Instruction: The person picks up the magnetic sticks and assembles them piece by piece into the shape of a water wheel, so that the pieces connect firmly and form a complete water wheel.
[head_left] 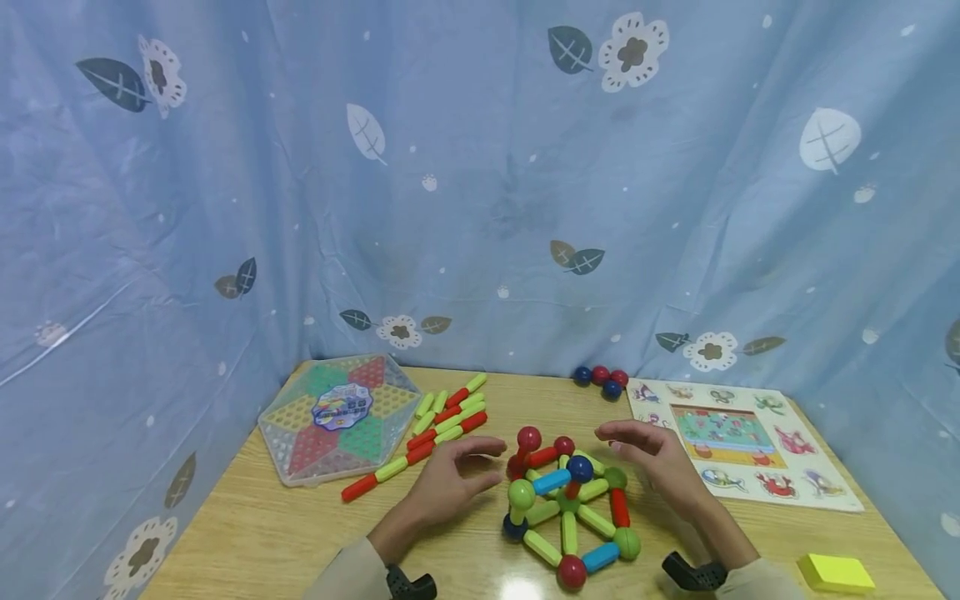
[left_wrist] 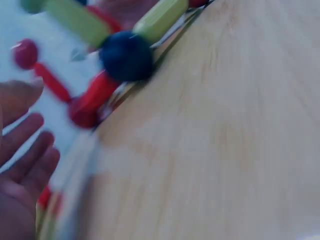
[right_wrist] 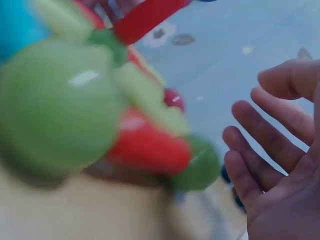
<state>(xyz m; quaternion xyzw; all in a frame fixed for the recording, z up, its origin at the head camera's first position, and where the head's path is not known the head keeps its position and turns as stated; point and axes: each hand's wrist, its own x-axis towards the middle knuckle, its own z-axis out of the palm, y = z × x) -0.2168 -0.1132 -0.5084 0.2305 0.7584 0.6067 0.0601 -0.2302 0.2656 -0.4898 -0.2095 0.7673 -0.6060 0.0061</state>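
A structure of coloured rods and balls [head_left: 569, 506] stands on the table between my two hands. Its base is a ring of rods with spokes meeting at a green ball; short uprights carry a red ball [head_left: 528, 438], a lime ball [head_left: 521, 494] and a dark blue ball [head_left: 580, 468]. A light blue rod [head_left: 552, 482] leans on the dark blue ball. My left hand [head_left: 452, 482] hovers left of the structure, fingers loosely bent and apart from it. On the other side, my right hand [head_left: 660, 468] has spread, relaxed fingers holding nothing, near a green ball [right_wrist: 199, 162] in the right wrist view.
Loose red and lime rods [head_left: 435, 425] lie in rows left of the structure, beside a hexagonal board game box [head_left: 341, 417]. Several red and blue balls [head_left: 601, 375] sit at the back. A sea-animal picture board [head_left: 825, 475] and a yellow block [head_left: 836, 573] are on the right.
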